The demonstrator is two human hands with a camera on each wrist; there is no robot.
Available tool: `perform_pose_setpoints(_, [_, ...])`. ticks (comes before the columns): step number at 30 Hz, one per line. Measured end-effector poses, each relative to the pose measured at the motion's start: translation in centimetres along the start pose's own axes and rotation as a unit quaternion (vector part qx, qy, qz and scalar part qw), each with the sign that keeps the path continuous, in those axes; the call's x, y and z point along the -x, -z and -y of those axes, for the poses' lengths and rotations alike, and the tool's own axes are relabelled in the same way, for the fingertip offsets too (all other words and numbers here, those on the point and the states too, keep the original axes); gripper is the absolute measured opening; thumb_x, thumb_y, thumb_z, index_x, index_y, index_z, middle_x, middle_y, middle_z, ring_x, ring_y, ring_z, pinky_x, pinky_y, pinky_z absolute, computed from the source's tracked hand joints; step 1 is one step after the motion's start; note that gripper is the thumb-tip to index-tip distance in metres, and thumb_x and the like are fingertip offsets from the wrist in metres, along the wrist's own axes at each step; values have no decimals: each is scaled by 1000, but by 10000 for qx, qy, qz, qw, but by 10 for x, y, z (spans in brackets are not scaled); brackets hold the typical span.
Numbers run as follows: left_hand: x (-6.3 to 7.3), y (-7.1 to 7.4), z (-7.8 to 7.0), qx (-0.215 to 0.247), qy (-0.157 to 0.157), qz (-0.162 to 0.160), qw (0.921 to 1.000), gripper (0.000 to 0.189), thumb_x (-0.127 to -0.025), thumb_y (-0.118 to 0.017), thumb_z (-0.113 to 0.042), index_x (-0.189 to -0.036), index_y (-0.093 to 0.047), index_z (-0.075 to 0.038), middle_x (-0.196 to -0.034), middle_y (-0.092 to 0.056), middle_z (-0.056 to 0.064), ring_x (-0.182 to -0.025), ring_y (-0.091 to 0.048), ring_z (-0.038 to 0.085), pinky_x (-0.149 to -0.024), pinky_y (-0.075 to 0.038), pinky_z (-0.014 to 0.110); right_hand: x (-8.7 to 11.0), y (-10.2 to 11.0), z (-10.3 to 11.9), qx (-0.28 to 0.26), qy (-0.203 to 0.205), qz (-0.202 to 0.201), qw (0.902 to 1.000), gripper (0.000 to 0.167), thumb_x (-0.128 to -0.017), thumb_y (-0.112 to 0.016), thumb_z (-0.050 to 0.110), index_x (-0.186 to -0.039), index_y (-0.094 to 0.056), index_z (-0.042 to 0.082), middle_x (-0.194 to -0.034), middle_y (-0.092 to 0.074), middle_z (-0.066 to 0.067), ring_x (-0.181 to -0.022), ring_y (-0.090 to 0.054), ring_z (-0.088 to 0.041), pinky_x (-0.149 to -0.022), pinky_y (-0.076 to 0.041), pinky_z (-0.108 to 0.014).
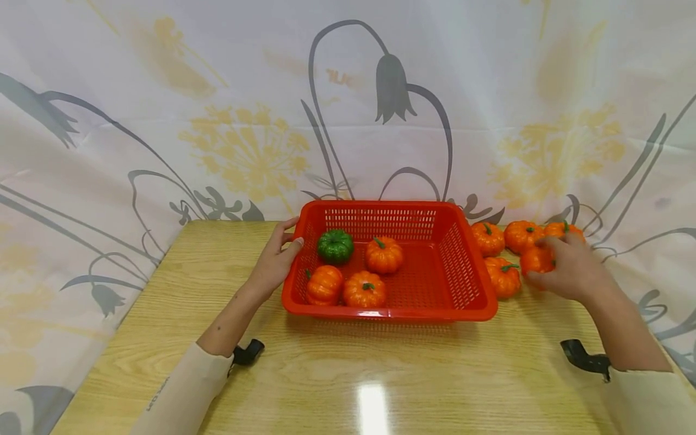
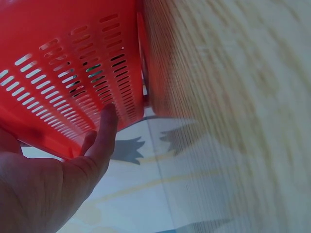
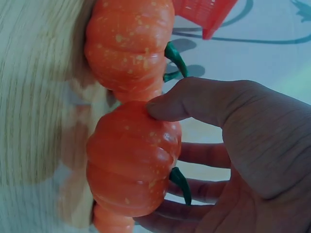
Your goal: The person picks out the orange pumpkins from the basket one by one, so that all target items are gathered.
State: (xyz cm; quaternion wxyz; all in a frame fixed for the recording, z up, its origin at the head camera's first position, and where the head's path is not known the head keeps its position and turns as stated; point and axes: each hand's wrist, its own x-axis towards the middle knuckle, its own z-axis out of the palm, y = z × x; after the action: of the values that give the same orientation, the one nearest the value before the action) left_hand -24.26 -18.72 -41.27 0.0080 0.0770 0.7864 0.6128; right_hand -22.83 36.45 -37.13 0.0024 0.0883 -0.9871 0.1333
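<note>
A red plastic basket with slotted walls stands on the table. My left hand holds its left rim, the thumb on top and the fingers along the outer wall, as the left wrist view also shows. Inside lie a green pumpkin and three orange ones. To the right of the basket my right hand grips a small orange pumpkin with a green stem. In the right wrist view the thumb presses its top side and the other fingers curve round behind it.
Several more orange pumpkins sit close together between the basket and my right hand. The wooden table ends at the back against a flowered cloth. Black wrist mounts stick out beside both sleeves.
</note>
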Motion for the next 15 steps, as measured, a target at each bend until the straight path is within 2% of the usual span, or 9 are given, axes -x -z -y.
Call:
perform_pose_setpoints(10, [0, -1, -1, 26, -31, 2, 10000, 54, -113, -48, -20, -165, -32, -17, -141, -52, 26, -118, -66, 46, -90, -64, 43, -4, -9, -9, 47, 260, 30, 9996, 68, -83, -83, 23, -124, -53, -22, -117, -45, -48, -94, -57, -59, -87, -48, -71])
perform_pose_setpoints(15, [0, 0, 0, 48, -40, 7, 10000, 54, -113, -48, -20, -165, -32, -17, -142, -52, 26, -118, -66, 46, -89, -64, 43, -6, -10, -10, 170, 345, 41, 9993, 68, -85, -82, 24, -125, -54, -22, -115, -53, -47, -99, -57, -60, -87, -49, -71])
